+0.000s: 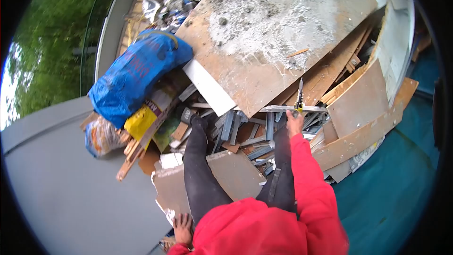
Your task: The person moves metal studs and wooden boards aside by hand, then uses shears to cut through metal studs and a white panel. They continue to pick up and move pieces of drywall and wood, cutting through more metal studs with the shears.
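Observation:
My right hand [295, 123] is closed around a hand tool [299, 98] that looks like snips, with a narrow metal tip pointing away from me and yellow-and-black handles. Just by that hand, a pale, narrow strip [273, 109] lies across the debris. My left hand [183, 229] is low in the view, its fingers spread near the corner of a broken plasterboard sheet [236, 172]. Between my legs are several grey metal profiles [227, 125], jumbled with wood offcuts.
A large board [203, 52] covered in grey rubble slopes ahead. A blue sack [139, 68] and a yellow bag [141, 122] sit at left, beside a grey wall [71, 170]. Wooden boards [363, 144] and teal sheeting [391, 184] lie at right.

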`<move>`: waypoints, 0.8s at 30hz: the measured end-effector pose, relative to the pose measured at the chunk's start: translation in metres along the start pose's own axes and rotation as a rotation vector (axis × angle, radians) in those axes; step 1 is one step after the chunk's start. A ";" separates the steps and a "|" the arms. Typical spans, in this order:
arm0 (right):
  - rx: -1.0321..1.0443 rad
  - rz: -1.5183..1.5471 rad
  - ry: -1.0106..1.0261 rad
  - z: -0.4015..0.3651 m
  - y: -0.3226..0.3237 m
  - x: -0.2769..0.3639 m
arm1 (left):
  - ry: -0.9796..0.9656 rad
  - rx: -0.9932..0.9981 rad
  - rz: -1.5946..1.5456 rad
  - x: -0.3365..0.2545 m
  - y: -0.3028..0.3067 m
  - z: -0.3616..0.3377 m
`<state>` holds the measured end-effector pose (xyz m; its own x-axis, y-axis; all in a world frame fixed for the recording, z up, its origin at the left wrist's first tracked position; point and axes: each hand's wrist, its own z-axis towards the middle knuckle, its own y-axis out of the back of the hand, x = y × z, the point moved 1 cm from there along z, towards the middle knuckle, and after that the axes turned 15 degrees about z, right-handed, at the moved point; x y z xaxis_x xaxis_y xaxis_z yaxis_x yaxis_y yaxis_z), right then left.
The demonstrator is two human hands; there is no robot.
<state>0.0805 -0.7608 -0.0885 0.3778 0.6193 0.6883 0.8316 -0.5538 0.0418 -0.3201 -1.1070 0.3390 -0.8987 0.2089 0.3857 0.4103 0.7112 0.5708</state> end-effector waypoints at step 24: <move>-0.093 -0.050 0.432 -0.004 -0.085 0.044 | -0.012 0.021 -0.218 0.006 -0.004 -0.004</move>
<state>0.0249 -0.6891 -0.0588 0.1172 0.3683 0.9223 0.7969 -0.5891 0.1340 -0.3266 -1.1113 0.3423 -0.9676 0.0572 0.2460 0.2034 0.7541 0.6245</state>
